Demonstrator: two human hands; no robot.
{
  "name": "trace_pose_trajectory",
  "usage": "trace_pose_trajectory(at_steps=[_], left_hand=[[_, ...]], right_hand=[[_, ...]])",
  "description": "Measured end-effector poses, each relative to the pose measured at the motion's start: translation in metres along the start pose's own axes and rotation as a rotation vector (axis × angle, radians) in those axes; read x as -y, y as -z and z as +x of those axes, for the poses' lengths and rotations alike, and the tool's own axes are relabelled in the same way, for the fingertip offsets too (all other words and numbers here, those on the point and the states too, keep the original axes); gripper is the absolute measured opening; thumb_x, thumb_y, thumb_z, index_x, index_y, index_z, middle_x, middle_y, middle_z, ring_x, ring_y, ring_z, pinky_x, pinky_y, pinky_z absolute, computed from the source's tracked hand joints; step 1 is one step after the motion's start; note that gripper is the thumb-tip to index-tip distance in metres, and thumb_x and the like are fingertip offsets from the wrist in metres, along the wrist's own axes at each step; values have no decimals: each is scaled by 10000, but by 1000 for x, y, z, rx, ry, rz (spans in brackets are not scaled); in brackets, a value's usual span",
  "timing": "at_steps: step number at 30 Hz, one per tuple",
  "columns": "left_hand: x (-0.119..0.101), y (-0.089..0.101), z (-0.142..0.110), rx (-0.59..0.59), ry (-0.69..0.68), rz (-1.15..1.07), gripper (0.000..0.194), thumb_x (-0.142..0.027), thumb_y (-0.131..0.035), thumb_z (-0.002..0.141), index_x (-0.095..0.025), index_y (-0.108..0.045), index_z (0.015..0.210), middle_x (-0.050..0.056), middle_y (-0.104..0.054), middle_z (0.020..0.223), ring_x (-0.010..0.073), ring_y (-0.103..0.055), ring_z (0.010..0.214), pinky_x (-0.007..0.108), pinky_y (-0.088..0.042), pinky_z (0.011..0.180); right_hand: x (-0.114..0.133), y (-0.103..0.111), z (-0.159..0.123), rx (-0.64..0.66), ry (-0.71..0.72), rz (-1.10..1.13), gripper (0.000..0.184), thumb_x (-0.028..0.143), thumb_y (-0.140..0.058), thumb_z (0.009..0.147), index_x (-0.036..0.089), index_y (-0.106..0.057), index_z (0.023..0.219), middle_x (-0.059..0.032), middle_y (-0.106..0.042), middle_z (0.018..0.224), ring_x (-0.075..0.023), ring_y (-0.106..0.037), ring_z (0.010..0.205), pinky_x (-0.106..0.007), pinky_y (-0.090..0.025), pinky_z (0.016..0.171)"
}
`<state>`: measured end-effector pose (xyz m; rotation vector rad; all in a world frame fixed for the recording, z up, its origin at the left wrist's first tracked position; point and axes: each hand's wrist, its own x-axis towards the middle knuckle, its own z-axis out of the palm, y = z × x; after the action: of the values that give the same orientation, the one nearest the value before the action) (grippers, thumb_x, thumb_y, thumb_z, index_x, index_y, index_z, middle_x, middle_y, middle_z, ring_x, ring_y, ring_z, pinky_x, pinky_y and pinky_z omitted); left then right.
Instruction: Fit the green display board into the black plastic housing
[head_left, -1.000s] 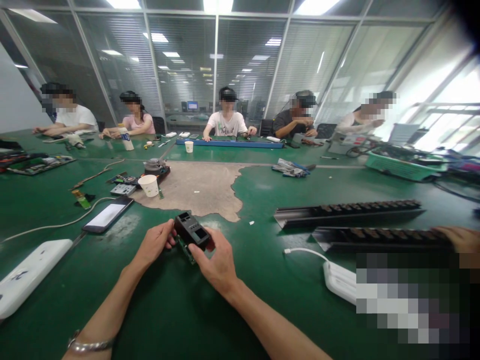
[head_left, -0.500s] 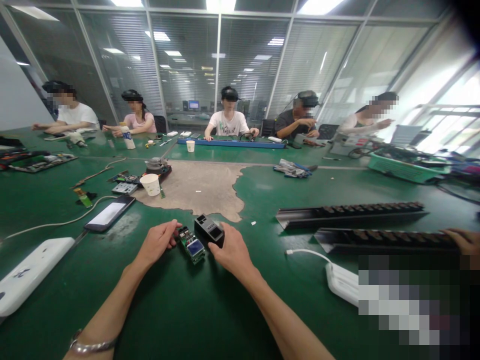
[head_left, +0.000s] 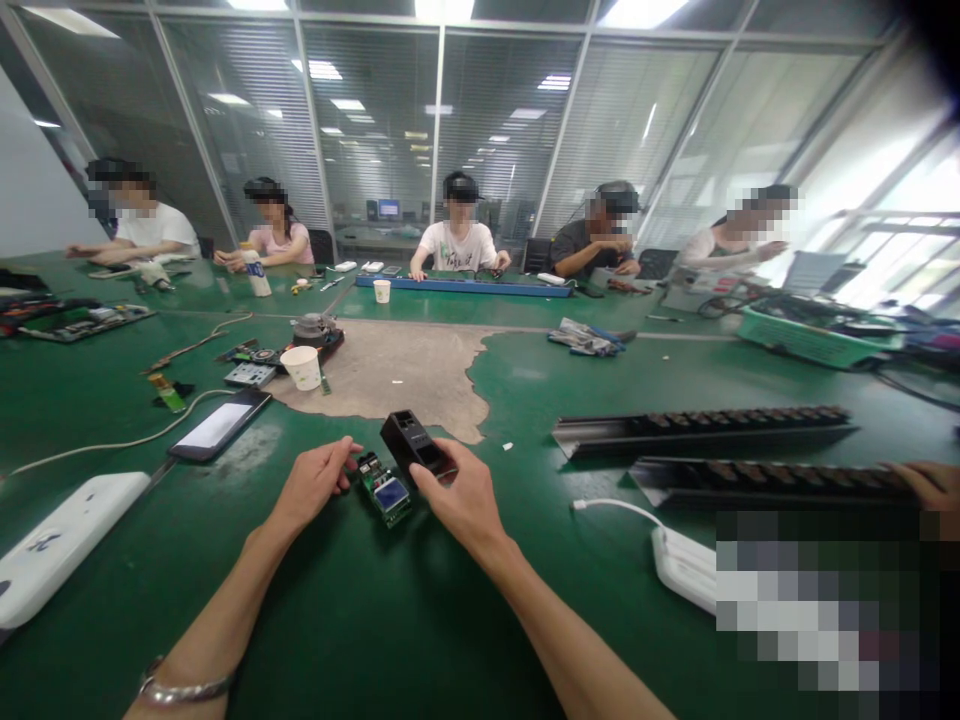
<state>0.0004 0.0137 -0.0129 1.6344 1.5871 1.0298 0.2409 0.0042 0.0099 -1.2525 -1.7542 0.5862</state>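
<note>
My right hand (head_left: 466, 497) grips a black plastic housing (head_left: 411, 440) with cut-out openings in its face, thumb on the near side; the housing is tilted, its far end raised. Just left of it lies a small green circuit board (head_left: 385, 492) with a blue-grey display screen. My left hand (head_left: 319, 480) is beside the board's upper left corner, fingers curled together. Whether those fingertips touch the board or pinch something small, I cannot make out.
A smartphone (head_left: 221, 428) and a white power strip (head_left: 71, 545) lie left. Paper cup (head_left: 301, 370) and opened electronic parts stand beyond. Two black metal channels (head_left: 705, 428) lie right, a co-worker's hand (head_left: 926, 485) at one. Several people sit across the green table.
My right hand has tilted the black housing up, raising its far end and turning its face towards me. My left hand and the circuit board are nearly where they were.
</note>
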Motion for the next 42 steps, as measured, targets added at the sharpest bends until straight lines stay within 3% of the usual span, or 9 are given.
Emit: trace_pose_trajectory(at_steps=[3, 9, 15, 24, 31, 35, 39, 42], left_hand=[[-2, 0, 0, -5, -10, 2, 565, -591, -360, 939, -153, -706, 1029, 53, -673, 790, 164, -618, 596, 253, -499, 515], [-2, 0, -1, -17, -24, 12, 562, -583, -345, 950, -150, -691, 1041, 52, -685, 802, 168, -621, 586, 257, -492, 511], [-10, 3, -3, -16, -92, 133, 517, -551, -359, 959, -167, -673, 812, 15, -625, 626, 169, -593, 559, 251, -460, 543], [-15, 5, -3, -53, -188, 216, 459, -481, -383, 966, -185, -643, 730, 11, -609, 627, 167, -570, 591, 244, -443, 572], [-17, 5, -5, -69, -123, 124, 388, -488, -462, 928, -190, -704, 988, 36, -711, 848, 180, -631, 659, 244, -483, 559], [-14, 6, -3, -72, -199, 213, 346, -451, -498, 912, -206, -738, 960, 47, -722, 936, 202, -647, 802, 265, -502, 670], [-16, 6, -3, -72, -240, 269, 330, -429, -502, 912, -216, -752, 945, 48, -726, 918, 205, -646, 822, 285, -490, 727], [-15, 7, -2, -81, -231, 273, 318, -429, -524, 897, -218, -750, 973, 54, -728, 951, 215, -650, 838, 295, -492, 742]], right_hand=[[15, 0, -6, 37, 33, 86, 314, 323, -657, 802, 193, -625, 1086, -32, -672, 938, -153, -606, 735, -260, -490, 653], [25, -7, -19, 66, 76, -6, 297, 309, -703, 748, 200, -642, 1017, -31, -658, 896, -188, -601, 787, -309, -495, 721], [24, -13, -23, 31, 122, -27, 484, 306, -715, 763, 211, -566, 1213, -74, -631, 1121, -249, -587, 999, -385, -490, 874], [25, -16, -28, 51, 166, -106, 518, 337, -735, 783, 236, -539, 1252, -69, -613, 1066, -256, -561, 976, -399, -495, 847], [23, -19, -31, 64, 216, -149, 534, 356, -727, 796, 224, -523, 1272, -80, -597, 1083, -258, -547, 1008, -397, -487, 875], [21, -21, -32, 92, 186, -167, 493, 336, -734, 782, 228, -550, 1226, -68, -603, 1050, -247, -558, 988, -387, -488, 869], [19, -23, -32, 88, 174, -143, 423, 382, -720, 784, 206, -585, 1143, -75, -613, 1046, -245, -566, 986, -387, -477, 888], [17, -26, -33, 81, 188, -117, 503, 411, -714, 781, 187, -557, 1204, -94, -615, 1110, -255, -561, 1029, -397, -466, 919]])
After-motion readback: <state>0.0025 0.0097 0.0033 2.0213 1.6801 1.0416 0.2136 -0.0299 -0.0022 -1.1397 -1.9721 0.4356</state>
